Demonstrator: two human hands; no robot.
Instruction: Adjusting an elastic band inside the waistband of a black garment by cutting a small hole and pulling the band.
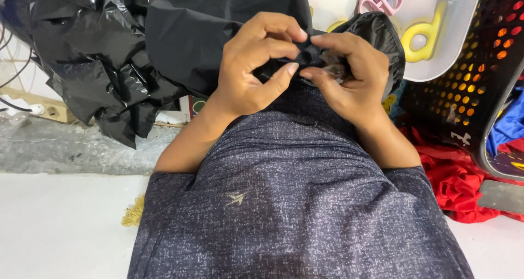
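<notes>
My left hand and my right hand meet above my lap, both pinching a bunched fold of thin black fabric. The fabric belongs to a black cloth piece that spreads up and left of the hands, with a gathered rim curving round behind my right hand. The fingertips of both hands touch at the fold. My dark speckled shirt fills the lower middle of the view.
Crumpled black plastic sheeting lies at the upper left. A white board with pink and yellow shapes sits at the top right, beside a dark perforated basket. Red cloth and a dark phone lie at the right.
</notes>
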